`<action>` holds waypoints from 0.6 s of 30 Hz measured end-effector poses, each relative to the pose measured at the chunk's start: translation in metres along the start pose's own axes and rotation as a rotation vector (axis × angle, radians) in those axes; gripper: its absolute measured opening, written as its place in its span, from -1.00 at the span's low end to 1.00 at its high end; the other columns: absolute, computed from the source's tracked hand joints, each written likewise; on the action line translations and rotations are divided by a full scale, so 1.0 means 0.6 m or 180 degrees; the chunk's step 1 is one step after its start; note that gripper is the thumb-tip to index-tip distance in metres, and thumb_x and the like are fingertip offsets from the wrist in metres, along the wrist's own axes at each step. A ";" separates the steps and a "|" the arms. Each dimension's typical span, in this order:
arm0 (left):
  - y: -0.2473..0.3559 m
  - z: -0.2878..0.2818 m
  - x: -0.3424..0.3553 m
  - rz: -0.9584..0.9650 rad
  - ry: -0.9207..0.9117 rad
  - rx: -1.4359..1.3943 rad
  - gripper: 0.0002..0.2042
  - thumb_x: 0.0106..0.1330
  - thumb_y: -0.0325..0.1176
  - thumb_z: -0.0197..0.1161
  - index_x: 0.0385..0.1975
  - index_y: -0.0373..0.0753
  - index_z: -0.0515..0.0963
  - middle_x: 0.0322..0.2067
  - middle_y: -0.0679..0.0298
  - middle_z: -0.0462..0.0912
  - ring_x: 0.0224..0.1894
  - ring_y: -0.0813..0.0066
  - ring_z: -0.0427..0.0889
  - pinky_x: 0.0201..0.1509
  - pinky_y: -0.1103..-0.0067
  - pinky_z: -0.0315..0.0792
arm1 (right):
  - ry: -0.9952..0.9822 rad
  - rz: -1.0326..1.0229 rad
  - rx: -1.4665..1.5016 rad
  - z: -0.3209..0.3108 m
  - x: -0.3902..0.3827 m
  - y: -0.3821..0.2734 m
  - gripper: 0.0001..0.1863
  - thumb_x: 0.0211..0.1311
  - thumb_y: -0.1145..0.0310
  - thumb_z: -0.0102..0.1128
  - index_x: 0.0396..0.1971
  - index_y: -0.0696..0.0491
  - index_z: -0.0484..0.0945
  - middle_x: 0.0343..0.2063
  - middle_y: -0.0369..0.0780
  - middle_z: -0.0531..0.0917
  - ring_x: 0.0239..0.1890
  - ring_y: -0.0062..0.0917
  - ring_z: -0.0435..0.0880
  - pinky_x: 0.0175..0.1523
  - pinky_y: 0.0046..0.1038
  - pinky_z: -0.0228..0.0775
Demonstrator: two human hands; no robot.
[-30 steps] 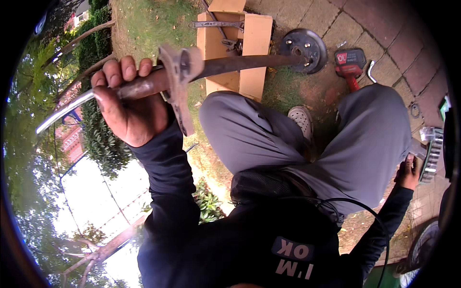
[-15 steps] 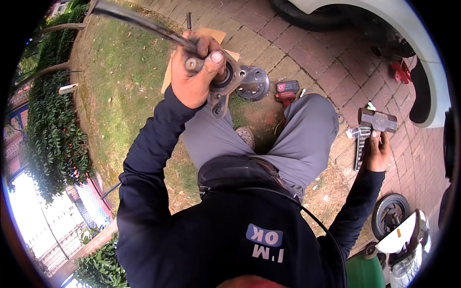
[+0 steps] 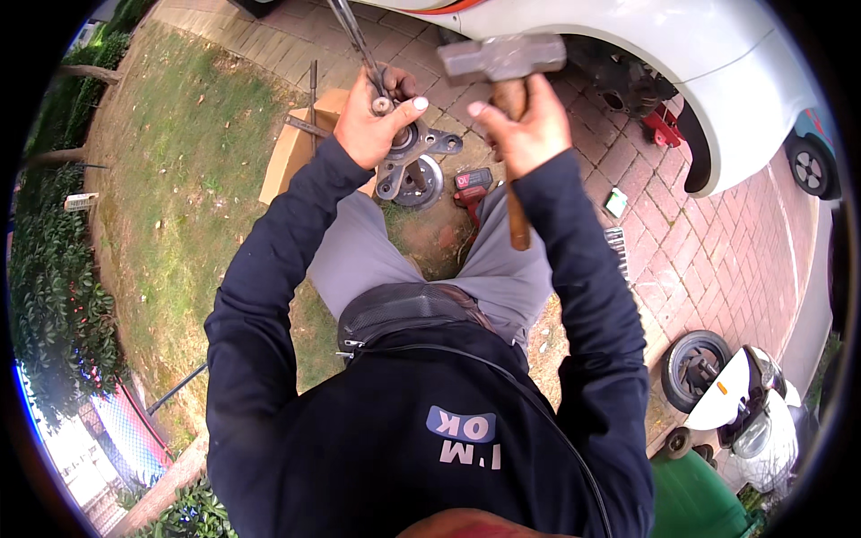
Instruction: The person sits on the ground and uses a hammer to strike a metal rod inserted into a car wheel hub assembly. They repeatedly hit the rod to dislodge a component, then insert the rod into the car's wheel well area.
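Observation:
My left hand (image 3: 360,133) is wrapped round a long metal bar (image 3: 356,38), which rises away toward the far side. Just beyond that hand sits a dark metal carrier (image 3: 441,143) with bolt holes and a central ring; the hand hides part of it, and I cannot tell whether the bar touches it. Under the carrier is a round metal hub (image 3: 430,184). My right hand (image 3: 538,134) grips the wooden handle of a sledgehammer (image 3: 502,58), holding its blurred steel head up, to the right of the bar.
A red cordless power tool (image 3: 471,193) lies between my legs. Left of my left hand are a cardboard box (image 3: 280,161) and metal rods (image 3: 313,90). A white vehicle (image 3: 717,72) stands at the far right. Near right lie a socket set (image 3: 617,251) and a wheel (image 3: 692,368).
My right hand has swung the sledgehammer up and leftward from low on the right, close to my left hand. The left hand keeps its grip on the bar, now more upright in view.

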State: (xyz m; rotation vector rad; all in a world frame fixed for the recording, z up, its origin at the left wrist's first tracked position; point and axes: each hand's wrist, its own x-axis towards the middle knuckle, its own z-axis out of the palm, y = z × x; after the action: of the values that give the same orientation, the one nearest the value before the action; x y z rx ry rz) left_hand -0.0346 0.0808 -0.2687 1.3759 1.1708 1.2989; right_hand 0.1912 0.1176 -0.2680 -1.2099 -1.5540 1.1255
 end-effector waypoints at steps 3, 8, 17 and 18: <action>-0.013 -0.002 -0.013 0.0216 0.0198 -0.0049 -0.68 0.23 -0.57 0.33 -0.20 -0.20 0.29 -0.20 0.27 0.47 -0.23 0.58 0.50 -0.16 0.62 0.45 | -0.0146 0.0465 0.0659 0.073 -0.034 0.058 -0.48 0.05 0.43 0.46 -0.02 0.21 0.41 -0.30 -0.10 0.67 -0.39 -0.45 0.70 -0.29 -0.42 0.56; -0.010 -0.009 -0.016 0.0090 0.0080 -0.0637 -0.67 0.21 -0.58 0.34 -0.24 -0.19 0.25 -0.25 0.26 0.45 -0.23 0.52 0.49 -0.13 0.57 0.44 | -0.0173 0.0788 0.1537 0.106 -0.035 0.055 -0.54 0.08 0.56 0.34 -0.04 0.18 0.33 -0.48 -0.18 0.58 -0.65 -0.56 0.58 -0.60 -0.49 0.44; -0.009 -0.016 -0.026 0.0192 -0.0022 -0.0021 -0.68 0.22 -0.55 0.33 -0.23 -0.21 0.26 -0.26 0.27 0.47 -0.22 0.55 0.48 -0.13 0.60 0.42 | -0.0292 0.0873 0.1584 0.105 -0.017 0.059 -0.55 0.11 0.59 0.34 -0.04 0.18 0.32 -0.48 -0.23 0.57 -0.64 -0.60 0.55 -0.62 -0.51 0.41; -0.007 -0.018 -0.024 0.0212 -0.0037 0.0007 -0.68 0.23 -0.54 0.34 -0.20 -0.23 0.28 -0.24 0.28 0.49 -0.21 0.58 0.49 -0.12 0.61 0.42 | -0.0319 0.0897 0.1562 0.105 -0.015 0.061 -0.53 0.11 0.57 0.34 -0.02 0.19 0.32 -0.48 -0.22 0.57 -0.63 -0.60 0.56 -0.62 -0.49 0.42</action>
State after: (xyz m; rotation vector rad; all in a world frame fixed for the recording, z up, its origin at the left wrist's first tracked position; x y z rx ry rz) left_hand -0.0456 0.0675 -0.2748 1.4330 1.1272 1.3348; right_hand 0.1407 0.1039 -0.3193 -1.0613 -1.0987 1.6573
